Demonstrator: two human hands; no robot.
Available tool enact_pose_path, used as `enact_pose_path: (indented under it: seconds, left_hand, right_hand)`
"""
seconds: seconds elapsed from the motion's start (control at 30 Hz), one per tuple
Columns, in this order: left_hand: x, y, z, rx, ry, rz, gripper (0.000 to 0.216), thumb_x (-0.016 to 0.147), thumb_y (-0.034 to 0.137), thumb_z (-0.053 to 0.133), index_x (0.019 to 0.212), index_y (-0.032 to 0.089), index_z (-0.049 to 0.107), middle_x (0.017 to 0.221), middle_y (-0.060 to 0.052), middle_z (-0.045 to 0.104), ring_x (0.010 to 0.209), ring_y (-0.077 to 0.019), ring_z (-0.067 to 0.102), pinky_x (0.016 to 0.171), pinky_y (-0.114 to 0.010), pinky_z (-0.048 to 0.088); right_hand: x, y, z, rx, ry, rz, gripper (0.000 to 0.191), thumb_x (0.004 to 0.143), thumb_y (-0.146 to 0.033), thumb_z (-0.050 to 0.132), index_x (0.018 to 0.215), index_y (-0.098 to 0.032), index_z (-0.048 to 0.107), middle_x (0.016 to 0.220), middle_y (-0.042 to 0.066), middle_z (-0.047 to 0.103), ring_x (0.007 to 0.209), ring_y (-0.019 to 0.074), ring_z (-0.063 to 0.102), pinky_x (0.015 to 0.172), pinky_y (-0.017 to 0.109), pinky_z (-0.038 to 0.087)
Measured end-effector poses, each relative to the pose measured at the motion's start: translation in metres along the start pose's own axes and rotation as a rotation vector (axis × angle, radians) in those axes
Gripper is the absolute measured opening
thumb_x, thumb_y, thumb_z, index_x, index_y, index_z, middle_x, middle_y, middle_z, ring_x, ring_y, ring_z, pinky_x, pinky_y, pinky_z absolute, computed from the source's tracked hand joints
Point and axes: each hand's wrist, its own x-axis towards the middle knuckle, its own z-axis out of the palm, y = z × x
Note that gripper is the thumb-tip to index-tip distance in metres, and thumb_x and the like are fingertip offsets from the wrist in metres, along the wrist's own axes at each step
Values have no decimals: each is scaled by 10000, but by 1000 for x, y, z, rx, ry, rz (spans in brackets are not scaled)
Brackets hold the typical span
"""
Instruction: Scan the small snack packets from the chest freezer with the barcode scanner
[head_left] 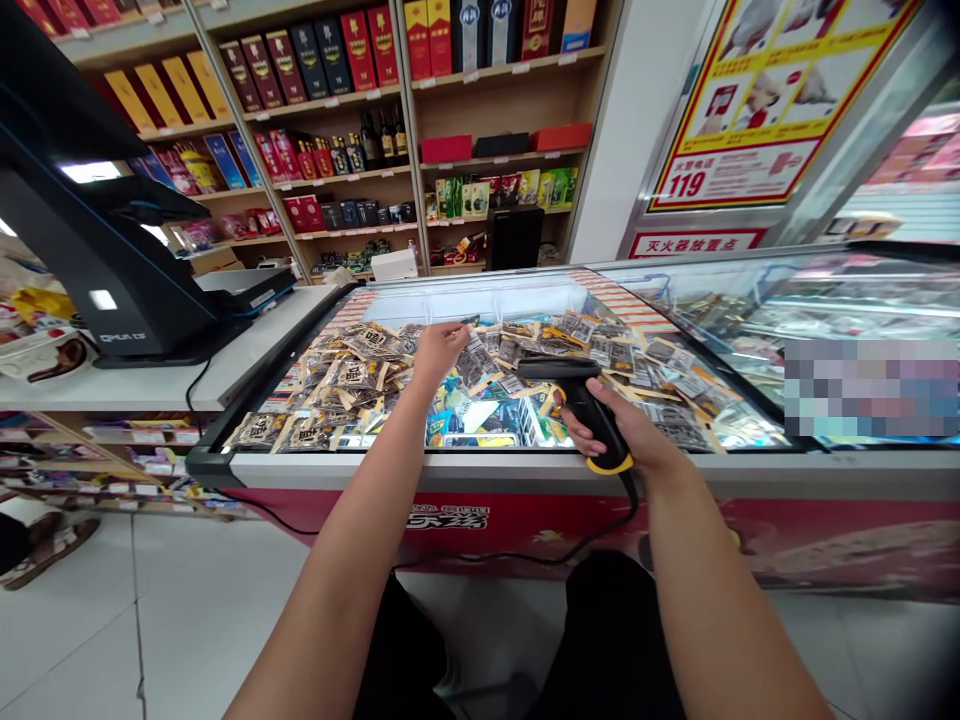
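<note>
My right hand [616,425] is wrapped round the grip of a black and yellow barcode scanner [559,368], whose head points left over the freezer's glass top. A cable runs down from its handle. My left hand [441,350] is closed in a pinch at the edge of a dark snack packet [474,362] with a pale label, just left of the scanner head. Many similar snack packets [352,375] lie spread in a loose layer on the glass, on both sides of my hands. Through the glass between my arms, colourful packages [491,418] show inside the freezer.
The chest freezer [300,470] has a grey rim and red front. On the left, a checkout machine [127,260] stands on a white counter [172,385]. Shelves [330,100] with boxes and bottles line the back. The scanner cable [517,557] hangs along the freezer front.
</note>
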Motion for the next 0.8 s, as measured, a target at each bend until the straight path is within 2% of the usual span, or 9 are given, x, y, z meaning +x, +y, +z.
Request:
enact_pose_path:
  seconds: [0.17, 0.37, 0.47, 0.53, 0.63, 0.73, 0.8]
  left_hand:
    - [1, -3, -1, 17, 37, 4, 358, 887, 437, 585, 716, 154, 723, 560, 15, 398, 577, -131, 362, 566, -280, 279]
    - [1, -4, 0, 49, 25, -26, 337, 898, 419, 594, 728, 160, 727, 552, 9, 443, 597, -151, 423, 579, -283, 298]
    - [4, -8, 2, 22, 85, -65, 275, 922, 355, 570, 767, 173, 706, 578, 6, 481, 612, -159, 457, 599, -274, 338]
    - [6, -10, 3, -63, 170, -142, 212, 947, 274, 532, 968, 172, 717, 623, 7, 524, 610, -163, 496, 624, -266, 393]
    - [8, -10, 5, -301, 241, -304, 424, 966, 179, 508, 1388, 167, 555, 766, -3, 593, 615, -167, 595, 668, -274, 494]
    - [7, -5, 11, -563, 171, -398, 649, 964, 142, 546, 1575, 221, 340, 1012, -56, 643, 752, -180, 738, 783, -309, 593]
    - [4, 0, 18, -700, 86, -431, 715, 956, 129, 582, 1598, 266, 300, 1130, -81, 646, 857, -188, 784, 885, -347, 622]
  right_hand:
    - [-1, 2, -5, 3, -17, 37, 487, 943, -695, 654, 996, -213, 611, 607, -32, 513, 407, 85, 354, 398, 233, 286]
    - [-1, 2, -3, -6, -33, 23, 484, 945, -689, 652, 1003, -210, 619, 605, -32, 521, 397, 90, 358, 392, 239, 281]
    - [-1, 1, -1, 4, -28, -26, 494, 930, -696, 668, 993, -209, 622, 599, -35, 519, 391, 86, 362, 400, 238, 284]
    - [-2, 0, 1, 26, -12, -54, 509, 907, -709, 690, 971, -210, 613, 594, -39, 513, 391, 81, 364, 406, 232, 280]
    - [-2, -2, 3, 40, 9, -69, 519, 886, -714, 710, 935, -210, 594, 596, -41, 510, 394, 75, 361, 410, 225, 265]
    - [-2, -2, 5, 29, 14, -74, 507, 898, -709, 694, 945, -214, 594, 599, -35, 514, 396, 82, 366, 413, 232, 254]
    - [-2, -2, 4, 25, 15, -77, 498, 909, -704, 681, 973, -216, 605, 597, -32, 514, 397, 89, 367, 415, 241, 248]
